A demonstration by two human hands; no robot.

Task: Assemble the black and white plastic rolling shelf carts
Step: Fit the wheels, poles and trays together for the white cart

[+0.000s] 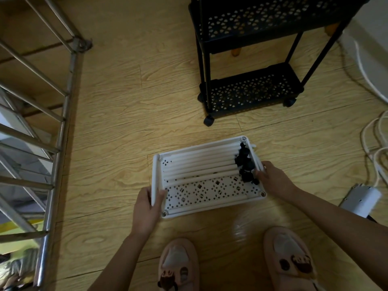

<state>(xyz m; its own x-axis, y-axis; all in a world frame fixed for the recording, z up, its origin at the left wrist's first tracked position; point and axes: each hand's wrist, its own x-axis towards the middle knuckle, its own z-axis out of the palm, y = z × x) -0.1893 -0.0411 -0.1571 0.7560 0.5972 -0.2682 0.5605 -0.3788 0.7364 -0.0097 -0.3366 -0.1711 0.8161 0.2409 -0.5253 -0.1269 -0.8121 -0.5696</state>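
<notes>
A white perforated shelf tray [210, 206] lies on the wooden floor in front of my feet. Inside it lie several white tubes [199, 162] side by side and a pile of black caster wheels [244, 162] at its right end. My left hand [146, 208] grips the tray's left rim, thumb inside. At the right rim, my right hand [273, 178] holds the edge beside the casters. An assembled black cart [252, 89] with perforated shelves and wheels stands further back.
A metal rack [56, 122] with slanted bars fills the left side. White cables [375, 143] and a white power strip [361, 198] lie on the floor at the right. My two slippered feet [231, 265] are at the bottom edge.
</notes>
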